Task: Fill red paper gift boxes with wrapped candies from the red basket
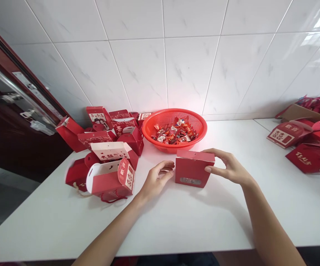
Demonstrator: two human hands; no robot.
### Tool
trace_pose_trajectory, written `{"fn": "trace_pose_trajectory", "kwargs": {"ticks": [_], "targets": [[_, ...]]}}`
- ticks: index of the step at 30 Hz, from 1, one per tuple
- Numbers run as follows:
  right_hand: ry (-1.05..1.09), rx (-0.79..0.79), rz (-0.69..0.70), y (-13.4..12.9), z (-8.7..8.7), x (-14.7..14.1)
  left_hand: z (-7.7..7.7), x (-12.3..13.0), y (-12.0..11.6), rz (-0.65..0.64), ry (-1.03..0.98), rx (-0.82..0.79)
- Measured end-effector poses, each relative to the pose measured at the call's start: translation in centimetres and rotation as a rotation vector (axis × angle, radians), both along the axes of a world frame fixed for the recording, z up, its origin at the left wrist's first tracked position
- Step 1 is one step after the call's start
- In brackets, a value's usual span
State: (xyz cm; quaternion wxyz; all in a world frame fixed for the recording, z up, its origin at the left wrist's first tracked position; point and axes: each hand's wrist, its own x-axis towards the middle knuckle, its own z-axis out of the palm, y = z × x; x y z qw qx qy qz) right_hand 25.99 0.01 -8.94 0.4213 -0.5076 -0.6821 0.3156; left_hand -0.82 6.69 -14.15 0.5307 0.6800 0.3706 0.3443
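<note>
A red candy gift box (pixel 193 168) stands upright on the white table in front of the basket, its top flap closed and a small clear window low on its near face. My right hand (pixel 227 168) grips it by the right side, thumb on the near face and fingers behind the top edge. Just off its left edge is my left hand (pixel 157 177), fingers loosely curved and thumb apart, holding nothing; whether a fingertip touches the box I cannot tell. Behind the box sits a red plastic basket (pixel 173 147) holding wrapped candies (pixel 176 133).
Several open red gift boxes (pixel 110 186) crowd the table's left side, some with cord handles. At the right lie folded boxes (pixel 289 135) and a cardboard carton (pixel 300 114) with red ribbons. A tiled wall (pixel 187 74) closes off the back; a dark door (pixel 10 122) is at left.
</note>
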Motion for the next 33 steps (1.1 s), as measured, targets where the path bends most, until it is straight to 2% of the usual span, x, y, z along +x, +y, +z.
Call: {"fn": "trace_pose_trajectory", "kwargs": {"ticks": [6,12,17,20,23,27,33], "targets": [[0.037,0.064,-0.110,0.1,-0.7,-0.1,-0.4,-0.1,-0.2,-0.034,-0.022,0.041],[0.136,0.024,-0.032,0.3,-1.3,-1.4,0.1,0.0,-1.0,-0.144,-0.169,0.117],[0.151,0.116,-0.033,0.5,-1.9,-2.5,0.2,0.1,-1.4,-0.049,-0.151,0.132],[0.155,0.162,0.036,0.6,-2.2,-2.6,0.2,0.1,-1.4,-0.004,-0.143,0.150],[0.196,0.139,0.092,0.7,-2.3,-2.5,0.1,0.1,-1.4,0.017,-0.147,0.139],[0.243,0.087,0.034,0.7,-2.6,-2.8,-0.1,0.0,-1.5,0.040,-0.147,0.170],[0.241,0.030,-0.067,0.8,-2.9,-3.3,-0.5,-0.3,-1.4,0.053,-0.063,0.358]]}}
